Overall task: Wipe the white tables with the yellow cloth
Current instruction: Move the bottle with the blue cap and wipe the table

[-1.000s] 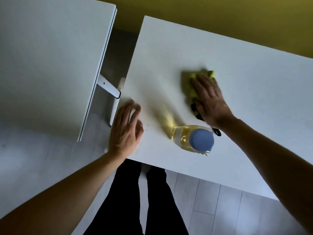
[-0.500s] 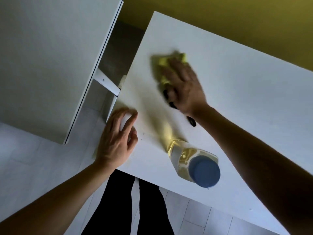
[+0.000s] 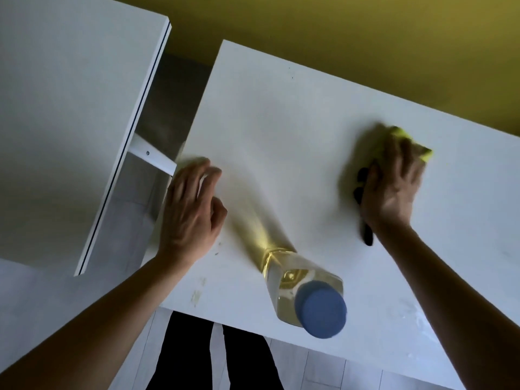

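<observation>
Since half a second ago your right hand [image 3: 392, 181] has swept the cloth [image 3: 416, 144] from the near-left part of the table [image 3: 281, 114] out to the right — it now sits right of the bottle [image 3: 306, 291], past mid-table. Your left hand [image 3: 191, 209] has hardly shifted; it's at the table's left edge.

Right hand: fingers spread flat on top of the cloth, pressing it down, not bunched round it. The cloth only peeks out yellow beyond the fingertips, motion-blurred. There's a dark thing [image 3: 363, 209] under the heel of the hand — can't tell what it is.

Left hand: loosely curved fingers, tips on or just over the tabletop, holding nothing.

The relation that matters: the cloth lies to your right and away from you, under the right hand; the left hand is well apart from it, with the bottle between. Judging by that, the right hand takes the next stroke. Unwiped-looking smudges [image 3: 197, 294] sit at the near-left edge, just in front of the bottle's left side — a return pass has to skirt the bottle. The second table [image 3: 70, 108], across the gap on your left, is nearer the left hand.
</observation>
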